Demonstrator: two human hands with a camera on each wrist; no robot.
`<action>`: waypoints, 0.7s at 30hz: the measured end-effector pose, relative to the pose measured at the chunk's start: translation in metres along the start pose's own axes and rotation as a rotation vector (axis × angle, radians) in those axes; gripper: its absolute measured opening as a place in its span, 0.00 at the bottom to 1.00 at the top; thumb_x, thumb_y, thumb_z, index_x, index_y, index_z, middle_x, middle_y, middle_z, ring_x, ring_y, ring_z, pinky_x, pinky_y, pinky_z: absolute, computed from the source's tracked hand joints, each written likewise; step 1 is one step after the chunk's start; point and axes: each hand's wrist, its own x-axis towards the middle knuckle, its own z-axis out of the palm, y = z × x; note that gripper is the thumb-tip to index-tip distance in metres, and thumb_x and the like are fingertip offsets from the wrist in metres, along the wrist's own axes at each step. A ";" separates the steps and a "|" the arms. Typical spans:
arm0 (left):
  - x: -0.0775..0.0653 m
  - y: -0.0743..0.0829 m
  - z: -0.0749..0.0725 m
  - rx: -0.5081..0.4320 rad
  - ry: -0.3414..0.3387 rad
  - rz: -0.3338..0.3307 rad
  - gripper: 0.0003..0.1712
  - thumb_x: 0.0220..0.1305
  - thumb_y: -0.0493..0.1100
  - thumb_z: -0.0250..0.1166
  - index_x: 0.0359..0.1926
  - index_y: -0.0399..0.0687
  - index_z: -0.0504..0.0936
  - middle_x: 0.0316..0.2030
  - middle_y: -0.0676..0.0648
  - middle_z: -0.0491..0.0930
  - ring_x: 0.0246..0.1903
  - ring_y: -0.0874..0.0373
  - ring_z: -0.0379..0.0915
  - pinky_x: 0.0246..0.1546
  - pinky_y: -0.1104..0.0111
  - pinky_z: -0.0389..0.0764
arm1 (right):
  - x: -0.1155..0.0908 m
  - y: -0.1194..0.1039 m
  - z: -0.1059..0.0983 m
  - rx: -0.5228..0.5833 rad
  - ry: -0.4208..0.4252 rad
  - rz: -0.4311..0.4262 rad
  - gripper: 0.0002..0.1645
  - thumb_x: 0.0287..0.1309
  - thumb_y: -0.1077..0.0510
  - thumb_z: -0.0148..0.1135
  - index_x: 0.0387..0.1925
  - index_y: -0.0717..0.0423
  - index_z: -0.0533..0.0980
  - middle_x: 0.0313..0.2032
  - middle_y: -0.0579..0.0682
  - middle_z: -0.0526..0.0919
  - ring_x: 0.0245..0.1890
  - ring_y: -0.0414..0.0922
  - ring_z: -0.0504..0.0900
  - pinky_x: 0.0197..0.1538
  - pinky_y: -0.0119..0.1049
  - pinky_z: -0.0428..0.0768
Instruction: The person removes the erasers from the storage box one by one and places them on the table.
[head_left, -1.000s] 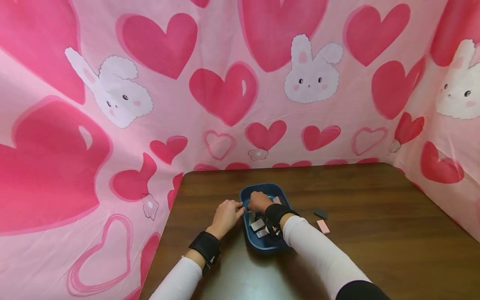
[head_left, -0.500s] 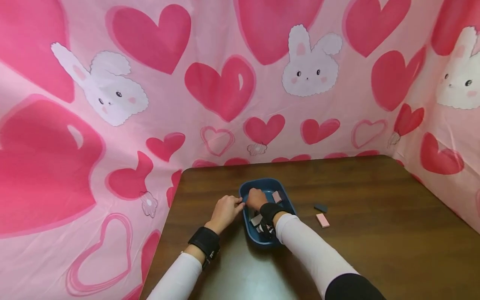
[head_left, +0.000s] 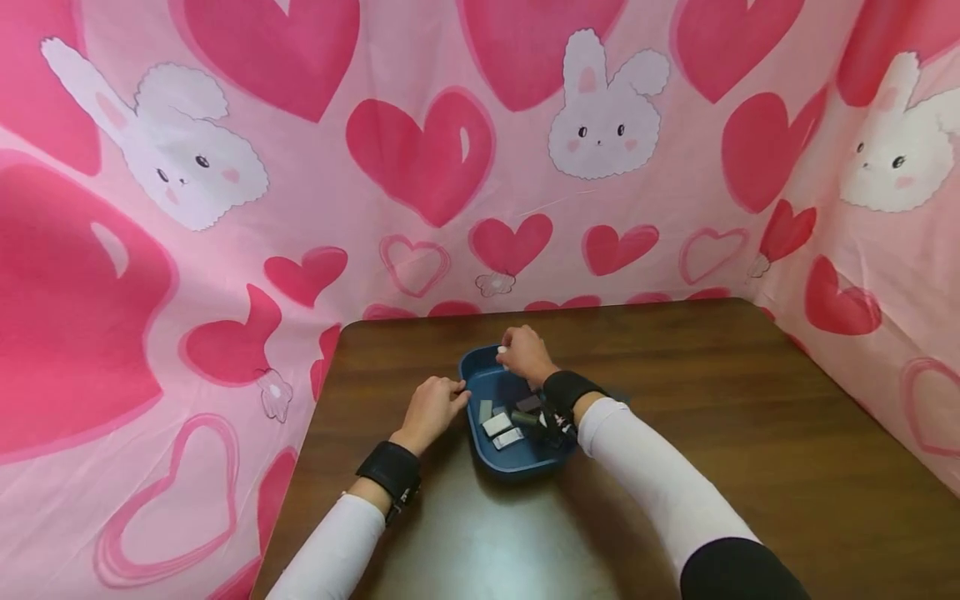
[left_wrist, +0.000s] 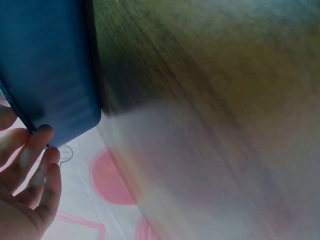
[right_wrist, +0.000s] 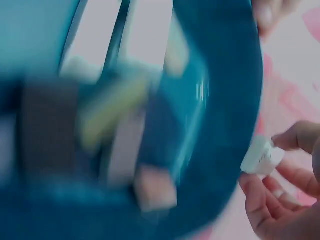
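Observation:
A deep blue tub (head_left: 517,473) stands on the wooden table. My left hand (head_left: 426,412) is at its left rim, thumb and fingertips touching the edge from outside. Above the far end of the tub, my right hand (head_left: 528,358) pinches a small white eraser (right_wrist: 261,156) with a printed mark between thumb and fingers. Several eraser-like blocks lie in the near half of the tub: a white block (head_left: 496,424), a grey-green block (head_left: 486,410), a dark block (head_left: 528,403), and a pink block (right_wrist: 156,190). My right wrist hides the tub's right side.
The brown table (head_left: 675,358) reaches back to a pink cloth (head_left: 420,183) with hearts and rabbits. Past my right forearm, a dark block (head_left: 618,397) peeks out on the table.
My right hand has risen from inside the tub to its far edge, now showing the white eraser. My left hand stays at the rim. The pink block on the table is now behind my right sleeve.

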 end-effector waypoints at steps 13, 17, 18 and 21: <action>0.004 -0.003 -0.002 0.010 -0.014 -0.009 0.17 0.61 0.44 0.68 0.49 0.39 0.85 0.42 0.41 0.87 0.38 0.49 0.78 0.41 0.59 0.80 | -0.018 0.138 -0.084 -0.137 -0.028 0.119 0.11 0.52 0.59 0.62 0.32 0.65 0.78 0.31 0.60 0.83 0.34 0.53 0.79 0.40 0.46 0.78; 0.002 -0.001 -0.002 0.003 -0.021 -0.012 0.17 0.61 0.44 0.68 0.49 0.39 0.85 0.42 0.41 0.87 0.38 0.49 0.78 0.42 0.58 0.80 | -0.035 0.171 -0.081 -0.182 -0.030 0.173 0.10 0.51 0.59 0.60 0.29 0.65 0.79 0.31 0.60 0.83 0.33 0.56 0.80 0.38 0.49 0.78; 0.001 -0.001 -0.001 -0.001 -0.021 -0.016 0.17 0.61 0.44 0.68 0.49 0.39 0.85 0.42 0.41 0.87 0.39 0.49 0.78 0.42 0.58 0.80 | -0.038 0.177 -0.079 -0.198 -0.030 0.180 0.10 0.51 0.60 0.59 0.28 0.65 0.79 0.30 0.61 0.83 0.34 0.56 0.80 0.39 0.50 0.78; -0.001 -0.001 0.000 -0.011 -0.009 -0.020 0.17 0.60 0.44 0.69 0.48 0.40 0.86 0.42 0.42 0.88 0.39 0.49 0.78 0.43 0.58 0.80 | -0.049 0.191 -0.071 -0.236 -0.046 0.195 0.10 0.51 0.60 0.57 0.24 0.65 0.78 0.29 0.61 0.83 0.34 0.58 0.80 0.39 0.52 0.78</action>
